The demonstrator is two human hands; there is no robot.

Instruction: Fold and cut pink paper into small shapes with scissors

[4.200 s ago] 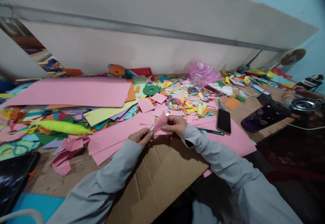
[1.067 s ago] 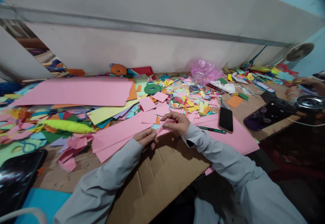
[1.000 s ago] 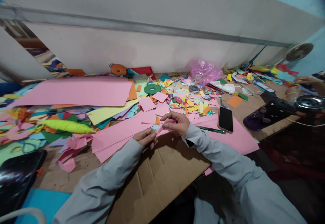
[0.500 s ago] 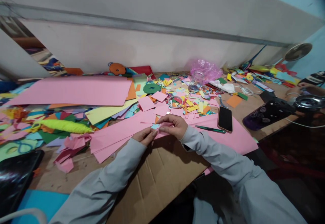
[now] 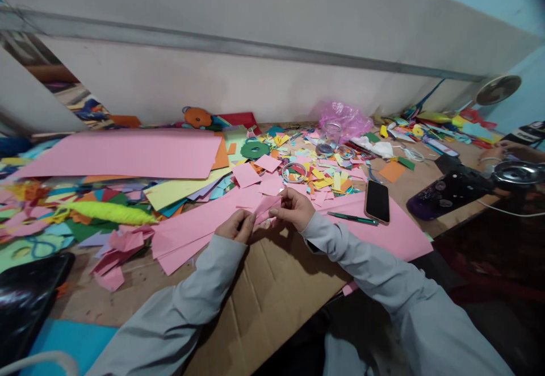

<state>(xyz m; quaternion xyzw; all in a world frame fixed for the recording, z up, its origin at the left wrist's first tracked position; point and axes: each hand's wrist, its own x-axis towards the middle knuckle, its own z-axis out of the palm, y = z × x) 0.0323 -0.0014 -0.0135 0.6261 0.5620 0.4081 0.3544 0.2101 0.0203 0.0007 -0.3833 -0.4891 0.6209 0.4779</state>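
Between my two hands is a small piece of pink paper (image 5: 266, 205), held up above the front edge of the pink sheets. My left hand (image 5: 235, 225) pinches its left side between thumb and fingers. On its right side my right hand (image 5: 294, 210) grips it, thumb in front. Long pink paper strips (image 5: 187, 237) lie under and left of my hands. Just beyond are loose pink paper squares (image 5: 246, 175) and a roll of tape (image 5: 294, 172). A brown cardboard sheet (image 5: 272, 291) lies below my wrists.
A green pen (image 5: 352, 218) and a phone (image 5: 377, 201) lie to the right on pink paper. A glass jar (image 5: 330, 137) stands among paper scraps. Another person's hand (image 5: 494, 154) shows at far right, near a dark purple tumbler (image 5: 443, 194).
My left hand has shifted slightly left, away from my right. More of the pink paper shows between them, and the light blue bit seen at my fingertips is no longer visible.
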